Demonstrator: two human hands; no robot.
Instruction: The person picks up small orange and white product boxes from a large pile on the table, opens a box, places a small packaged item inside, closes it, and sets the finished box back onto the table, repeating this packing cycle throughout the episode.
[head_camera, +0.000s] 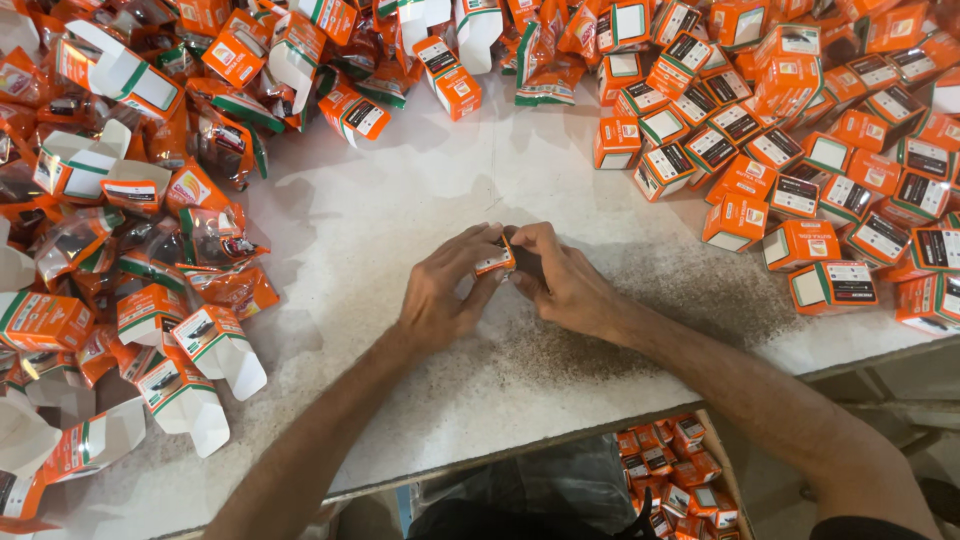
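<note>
My left hand and my right hand meet at the middle of a white worktable. Together they grip one small orange-and-white carton, pinched between the fingertips of both hands. Most of the carton is covered by my fingers; only an orange corner and a white face show. My forearms come in from the bottom edge.
Closed small orange cartons lie heaped at the right. Open cartons with white flaps and shiny orange pouches pile up at the left and along the back. Below the table's front edge a box holds more orange cartons.
</note>
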